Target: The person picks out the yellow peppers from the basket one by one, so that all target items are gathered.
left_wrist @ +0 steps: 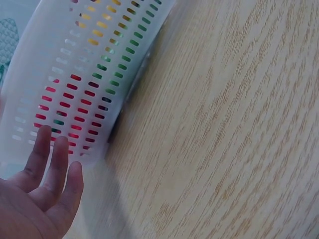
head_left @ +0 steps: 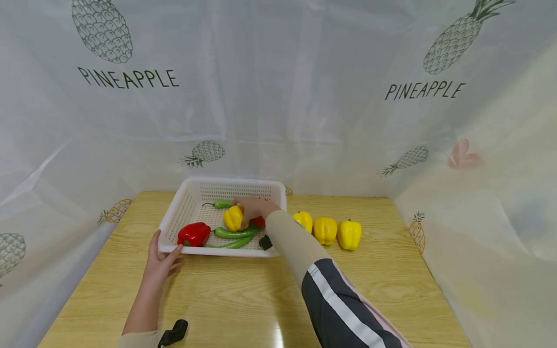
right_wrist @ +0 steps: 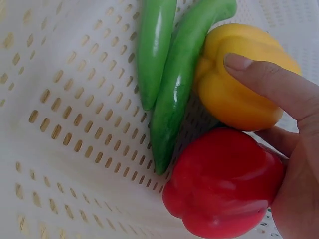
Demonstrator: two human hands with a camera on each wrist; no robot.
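My right hand (head_left: 256, 209) reaches into a white perforated basket (head_left: 204, 250) and grips a yellow bell pepper (head_left: 232, 220), its thumb lying across the pepper in the right wrist view. Right below that pepper is a red bell pepper (right_wrist: 224, 184), close against the palm. Two long green chili peppers (right_wrist: 172, 104) lie beside them on the basket floor. Another red bell pepper (head_left: 194, 234) sits in the front left corner, and a further green chili (head_left: 223, 204) lies toward the back. With thumb and forefinger, my left hand (head_left: 159, 263) holds the basket's front left corner; its other fingers stand off the wall.
Three yellow bell peppers, the outermost (head_left: 349, 235) farthest right, stand in a row on the wooden table (head_left: 226, 290) right of the basket. A pale plastic sheet (head_left: 278, 106) printed with pineapples hangs behind and at the sides. Black wrist devices (head_left: 175, 332) show at both wrists.
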